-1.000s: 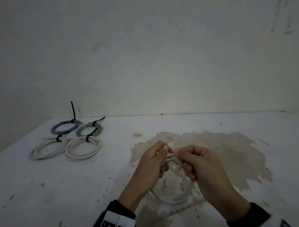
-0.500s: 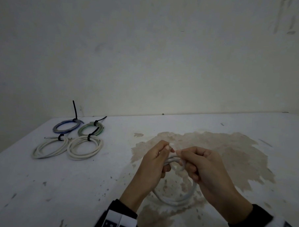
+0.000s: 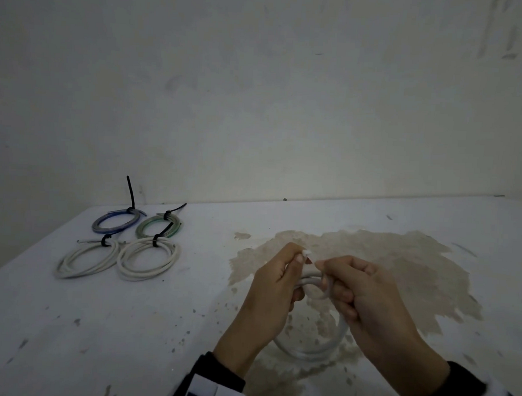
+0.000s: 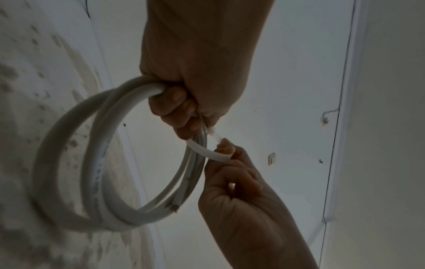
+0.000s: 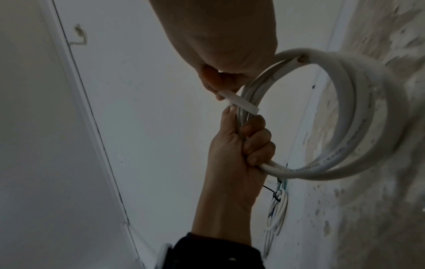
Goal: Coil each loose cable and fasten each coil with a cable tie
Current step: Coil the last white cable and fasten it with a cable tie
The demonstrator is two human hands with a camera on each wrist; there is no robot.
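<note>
Nearest you: your left hand, fingers curled round the bunched turns of the white cable coil, which hangs off the desk between both hands.

Beside it: your right hand, its grip closed on the white cable tie, thumb and fingertip pinching the strap where it loops round the bundle. The tie's head sits at your left thumb; whether the tail has entered the head cannot be told.

Coil condition: about three turns, loosely stacked, one cut end standing free at the inside of the loop.

Risks, as judged:
- The tie encloses only some turns if the bundle spreads in your left hand; an outer turn then springs free.
- The tail slips from your pinch, since the strap is stiff and bowed; the loop would reopen.
- The free end stays outside the tie and unwinds later.

Farther, at the desk's far left: four finished coils, each bound with a black tie: two white coils, a green coil, a blue coil.
</note>
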